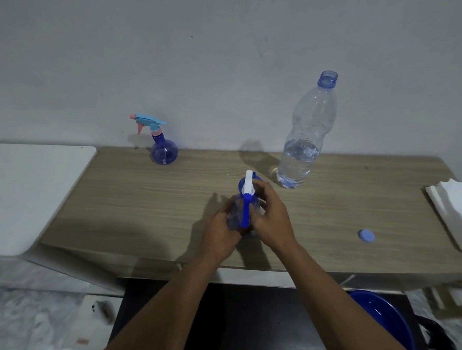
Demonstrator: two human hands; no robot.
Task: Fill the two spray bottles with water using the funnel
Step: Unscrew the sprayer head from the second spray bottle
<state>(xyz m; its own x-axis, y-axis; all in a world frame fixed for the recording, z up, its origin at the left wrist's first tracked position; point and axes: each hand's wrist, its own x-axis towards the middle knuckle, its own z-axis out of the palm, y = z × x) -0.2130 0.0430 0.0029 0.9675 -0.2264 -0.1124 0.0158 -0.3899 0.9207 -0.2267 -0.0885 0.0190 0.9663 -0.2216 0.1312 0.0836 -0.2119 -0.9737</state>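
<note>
Both bare forearms come up from the bottom edge and meet over the near half of the wooden table (pixel 133 200). Left hand (pixel 221 228) is wrapped round the clear bluish body of the near spray bottle (pixel 246 211), holding it upright. Right hand (pixel 271 220) has its fingers curled at the neck, just under the white-and-blue trigger head. Fingers cover most of the body, so I cannot tell how much water is in it.

Behind and to the right, well apart from the hands, stands a tall clear water bottle (pixel 302 134), uncapped, with water in roughly its lower third. Its blue cap (pixel 366 235) lies flat near the front edge on the right. At the back by the wall, left of centre, stands the far spray bottle (pixel 164 151), round and blue, its pale blue and pink head on.

Folded white napkins (pixel 456 212) overhang the right end. A broad stretch of wood runs from the hands to the left edge, where a white surface (pixel 26 189) adjoins. Below the front edge on the right shows a blue basin (pixel 384 316).
</note>
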